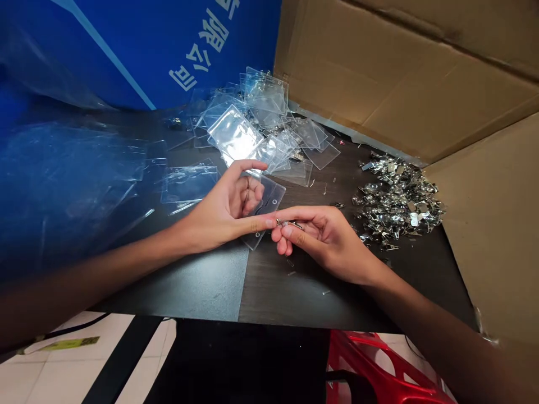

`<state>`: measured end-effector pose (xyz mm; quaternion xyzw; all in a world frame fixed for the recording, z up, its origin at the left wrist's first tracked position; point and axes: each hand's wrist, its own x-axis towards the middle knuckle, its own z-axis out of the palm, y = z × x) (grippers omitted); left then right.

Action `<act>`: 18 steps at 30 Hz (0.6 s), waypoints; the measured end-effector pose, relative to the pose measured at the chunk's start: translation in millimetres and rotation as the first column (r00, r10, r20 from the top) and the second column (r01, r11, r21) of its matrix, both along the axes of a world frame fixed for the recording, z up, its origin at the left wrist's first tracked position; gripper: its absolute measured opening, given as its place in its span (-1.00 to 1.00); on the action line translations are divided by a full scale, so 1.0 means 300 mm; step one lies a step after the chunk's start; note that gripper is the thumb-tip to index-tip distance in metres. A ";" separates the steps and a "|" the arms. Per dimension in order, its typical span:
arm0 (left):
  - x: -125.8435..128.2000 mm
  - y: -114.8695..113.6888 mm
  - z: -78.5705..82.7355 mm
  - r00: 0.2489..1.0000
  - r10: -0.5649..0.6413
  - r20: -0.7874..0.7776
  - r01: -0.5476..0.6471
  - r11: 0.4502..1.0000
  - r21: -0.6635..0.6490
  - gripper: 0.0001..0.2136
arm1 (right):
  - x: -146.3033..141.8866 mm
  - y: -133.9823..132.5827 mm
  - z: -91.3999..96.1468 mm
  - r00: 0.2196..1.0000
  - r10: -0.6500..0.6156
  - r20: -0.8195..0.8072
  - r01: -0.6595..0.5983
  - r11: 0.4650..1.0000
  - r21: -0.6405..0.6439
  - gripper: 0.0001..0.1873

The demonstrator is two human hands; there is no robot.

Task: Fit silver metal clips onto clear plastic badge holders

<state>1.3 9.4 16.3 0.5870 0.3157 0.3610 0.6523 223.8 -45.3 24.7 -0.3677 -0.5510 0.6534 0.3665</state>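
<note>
My left hand (227, 210) holds a clear plastic badge sleeve (266, 205) just above the dark table, thumb and fingers closed round it. My right hand (324, 235) pinches a small metal clip (289, 224) against the sleeve's lower edge, where the two hands meet. A heap of the same metal clips (398, 199) lies to the right of my right hand. Several clear badge sleeves (252, 129) are piled behind my left hand.
The dark table (252, 286) ends at a front edge close to me. Cardboard walls (421, 73) rise at the back right and right. A blue printed plastic sheet (105, 67) covers the left and back. A red plastic stool (379, 370) stands below the table edge.
</note>
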 end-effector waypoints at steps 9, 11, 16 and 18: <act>-0.009 0.024 -0.017 0.999 -0.032 -0.032 0.031 0.999 -0.016 -0.22 | -0.001 0.004 -0.005 0.999 0.034 0.009 -0.034 0.999 0.020 -0.73; -0.010 0.023 -0.012 0.998 -0.027 -0.054 0.026 0.999 -0.020 -0.23 | -0.001 0.003 -0.008 0.999 0.034 0.010 -0.035 0.999 0.038 -0.75; -0.004 0.002 0.012 0.997 0.004 -0.082 -0.002 1.000 0.029 -0.29 | -0.002 -0.002 -0.011 0.999 0.016 0.038 -0.018 0.997 0.068 -0.75; 0.000 -0.010 0.017 0.994 0.050 -0.097 -0.043 0.996 0.072 -0.29 | -0.001 -0.002 -0.011 0.998 -0.005 0.068 -0.001 0.996 0.088 -0.71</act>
